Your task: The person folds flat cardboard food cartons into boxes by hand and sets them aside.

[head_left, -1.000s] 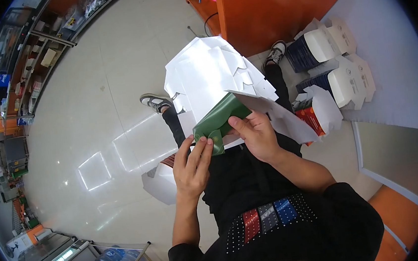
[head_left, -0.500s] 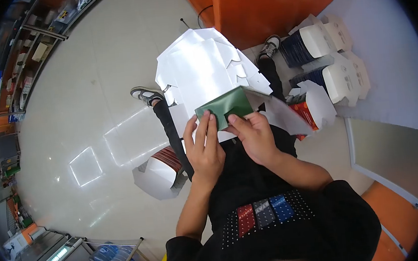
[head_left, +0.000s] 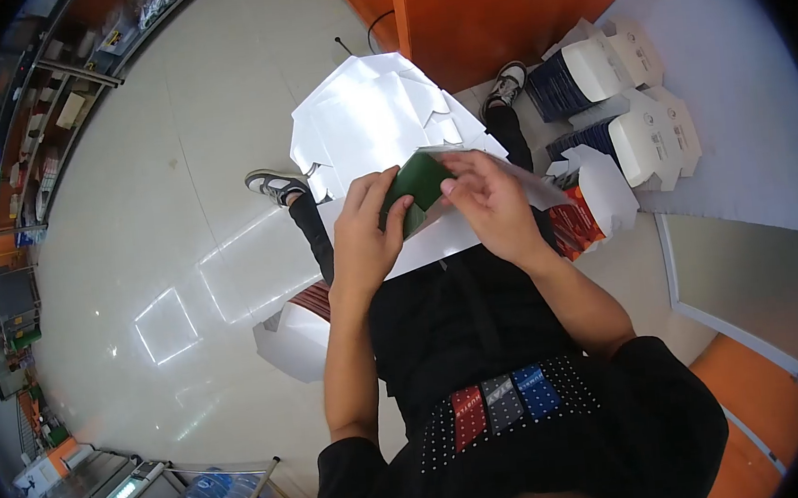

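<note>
A green carton [head_left: 422, 181] with a white inside is held up over my lap, its panels standing at an angle to each other. My left hand [head_left: 365, 233] grips its left side, with the thumb on the green face. On its right side, my right hand [head_left: 498, 210] pinches the edge between thumb and fingers. Just beyond, a stack of flat white carton sheets [head_left: 358, 110] with cut flaps lies across my legs. The carton's lower edges are partly hidden by my fingers.
Bundled dark-blue cartons with white flaps [head_left: 594, 71] stand on the floor at right, near red-printed cartons [head_left: 577, 224]. Brown-edged cartons [head_left: 294, 332] lie left of my legs. An orange cabinet [head_left: 492, 13] is ahead; shelves [head_left: 72, 88] line the far left.
The green carton has turned from a flat face toward me to a tilted, folded shape. My left hand has swung round its left side, and my right hand has moved up its right edge.
</note>
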The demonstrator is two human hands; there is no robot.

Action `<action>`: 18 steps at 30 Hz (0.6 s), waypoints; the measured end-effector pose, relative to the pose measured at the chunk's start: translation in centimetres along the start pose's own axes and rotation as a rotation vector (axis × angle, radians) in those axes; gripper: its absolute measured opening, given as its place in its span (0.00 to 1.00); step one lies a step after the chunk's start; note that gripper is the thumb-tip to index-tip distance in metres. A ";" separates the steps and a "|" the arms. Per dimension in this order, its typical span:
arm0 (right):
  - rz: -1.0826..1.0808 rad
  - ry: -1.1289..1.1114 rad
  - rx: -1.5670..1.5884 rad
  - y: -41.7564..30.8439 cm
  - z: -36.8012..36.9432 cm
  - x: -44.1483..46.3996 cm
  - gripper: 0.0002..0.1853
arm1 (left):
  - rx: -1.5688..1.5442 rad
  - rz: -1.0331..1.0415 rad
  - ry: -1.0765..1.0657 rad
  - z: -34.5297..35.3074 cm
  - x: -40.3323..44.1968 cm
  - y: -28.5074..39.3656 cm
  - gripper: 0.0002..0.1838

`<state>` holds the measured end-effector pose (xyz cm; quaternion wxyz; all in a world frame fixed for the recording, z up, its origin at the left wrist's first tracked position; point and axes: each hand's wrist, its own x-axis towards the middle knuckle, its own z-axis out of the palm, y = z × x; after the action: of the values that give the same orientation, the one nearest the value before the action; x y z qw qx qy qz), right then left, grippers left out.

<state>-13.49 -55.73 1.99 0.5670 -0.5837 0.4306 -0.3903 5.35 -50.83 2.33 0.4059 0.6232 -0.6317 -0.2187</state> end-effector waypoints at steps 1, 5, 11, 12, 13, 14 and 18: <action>-0.165 0.056 -0.111 -0.4 0.0 0.0 0.23 | 0.019 0.009 0.003 0.2 -0.2 0.1 0.22; -0.456 0.152 -0.203 -1.3 0.2 0.2 0.25 | 0.114 0.078 0.029 0.5 -0.2 0.7 0.23; -0.349 0.131 -0.081 -1.4 0.2 0.5 0.24 | 0.121 0.118 -0.029 0.0 0.6 1.3 0.30; -0.371 0.117 -0.108 -1.3 0.0 0.4 0.22 | 0.100 0.110 -0.044 0.1 0.6 1.7 0.32; -0.394 0.102 -0.135 -1.2 -0.1 0.5 0.20 | 0.112 0.116 -0.033 0.4 0.8 1.6 0.33; -0.394 0.069 -0.155 -1.4 -0.4 0.5 0.17 | 0.123 0.122 -0.021 0.7 1.1 1.5 0.34; -0.401 0.004 -0.266 -1.7 -1.4 1.0 0.12 | 0.181 0.073 -0.087 0.9 1.3 1.2 0.33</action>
<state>-14.43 -57.17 3.75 0.3957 -0.7262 0.3549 -0.4360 4.07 -52.17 3.09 0.3277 0.6239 -0.6881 -0.1729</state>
